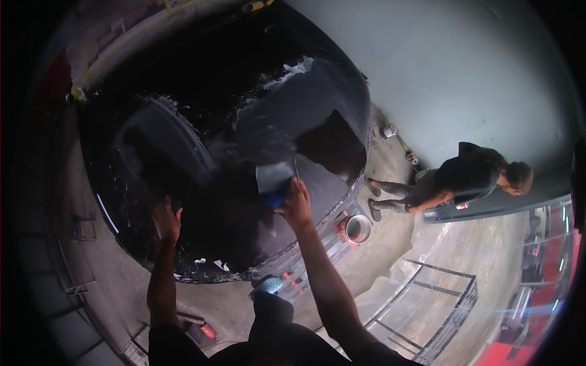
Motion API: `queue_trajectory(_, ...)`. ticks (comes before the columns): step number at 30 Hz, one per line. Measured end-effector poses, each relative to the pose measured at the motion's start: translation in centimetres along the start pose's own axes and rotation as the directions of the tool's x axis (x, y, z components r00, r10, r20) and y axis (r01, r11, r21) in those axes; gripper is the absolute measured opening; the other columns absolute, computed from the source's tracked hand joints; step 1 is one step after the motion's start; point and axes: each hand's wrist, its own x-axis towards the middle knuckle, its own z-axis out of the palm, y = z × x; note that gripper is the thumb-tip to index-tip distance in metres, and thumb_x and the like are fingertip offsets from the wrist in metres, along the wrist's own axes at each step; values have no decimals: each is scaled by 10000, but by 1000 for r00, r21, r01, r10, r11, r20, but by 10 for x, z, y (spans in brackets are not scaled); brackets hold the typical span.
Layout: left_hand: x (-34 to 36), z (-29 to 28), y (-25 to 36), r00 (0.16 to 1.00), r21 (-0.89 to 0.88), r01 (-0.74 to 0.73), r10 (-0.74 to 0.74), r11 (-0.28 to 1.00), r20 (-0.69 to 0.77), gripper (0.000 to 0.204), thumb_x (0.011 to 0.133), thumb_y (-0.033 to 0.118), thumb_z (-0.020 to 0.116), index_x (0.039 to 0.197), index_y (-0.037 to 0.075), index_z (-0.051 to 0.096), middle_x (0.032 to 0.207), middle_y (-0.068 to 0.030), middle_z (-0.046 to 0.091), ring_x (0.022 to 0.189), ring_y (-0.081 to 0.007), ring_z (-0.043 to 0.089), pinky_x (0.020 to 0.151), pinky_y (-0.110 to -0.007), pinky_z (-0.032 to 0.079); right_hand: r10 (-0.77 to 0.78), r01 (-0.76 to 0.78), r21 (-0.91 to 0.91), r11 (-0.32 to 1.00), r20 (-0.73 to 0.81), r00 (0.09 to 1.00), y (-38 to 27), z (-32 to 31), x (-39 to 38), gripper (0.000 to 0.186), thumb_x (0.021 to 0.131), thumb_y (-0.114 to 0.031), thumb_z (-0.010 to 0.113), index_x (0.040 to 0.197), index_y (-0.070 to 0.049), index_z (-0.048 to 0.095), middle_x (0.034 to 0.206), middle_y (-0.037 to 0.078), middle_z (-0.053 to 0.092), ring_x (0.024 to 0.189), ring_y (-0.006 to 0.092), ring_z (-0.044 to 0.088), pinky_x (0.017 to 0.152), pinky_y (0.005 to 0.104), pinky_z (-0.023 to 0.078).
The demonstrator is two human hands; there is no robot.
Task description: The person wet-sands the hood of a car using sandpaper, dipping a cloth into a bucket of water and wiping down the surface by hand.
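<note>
Right hand (296, 206) gripping a blue-and-grey pad (275, 180), mid-frame.
Left hand (166, 221), left of centre, at the black panel (220, 229), thumb spread; any grip unclear.

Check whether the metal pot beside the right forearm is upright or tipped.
Upright: the metal pot shows its round, open mouth facing up.

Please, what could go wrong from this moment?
The right hand holds a grey-and-blue pad over the black panel; its edge might scratch the surface. The metal pot appears beside the panel's edge, so a bump could tip it. The blue shoe seems to rest on narrow rails; it may slip.
</note>
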Motion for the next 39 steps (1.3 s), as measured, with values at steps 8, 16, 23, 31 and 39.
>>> queue_trajectory(8,5,-20,20,988,25,121,-123,992,89,734,1060,530,620,1624,104,419,1438,-162,549,1317,-372,542,1042,-547,501,282,-277,130,952,-16,959,-26,-68,-22,447,1123,-399,603,1487,-143,558,1457,73,560,1307,286,612,1031,481,581)
queue_trajectory(16,55,-33,83,960,-362,278,-273,890,67,821,1016,616,656,1608,94,431,1476,-197,566,1387,-429,519,1077,-583,489,464,-546,-81,834,-433,773,38,-372,-245,597,1014,-546,710,1497,-206,624,1300,11,689,1154,247,698,917,399,585)
queue_trajectory(23,-37,-85,166,980,-740,60,-181,670,-85,397,1099,305,641,1367,14,605,1307,-253,662,1235,-444,639,1031,-516,517,803,-616,599,512,-79,591,44,-519,-358,344,1049,-420,655,1202,-112,651,1141,119,679,976,295,710,743,433,640)
queue_trajectory(31,-436,-153,194,153,-176,500,114,848,982,485,981,457,729,1149,3,767,1058,-181,800,1009,-358,753,925,-514,570,807,-665,465,585,-253,533,61,-505,-365,355,1064,-429,635,1177,-94,658,1099,114,676,951,279,687,734,428,615)
queue_trajectory(39,-431,-190,200,256,-166,889,-163,427,953,469,980,446,730,1137,6,772,1035,-163,800,986,-335,746,909,-505,570,612,-642,23,766,-332,718,-1,-430,-222,372,1078,-437,615,1153,-75,665,1057,110,673,926,263,664,725,423,589)
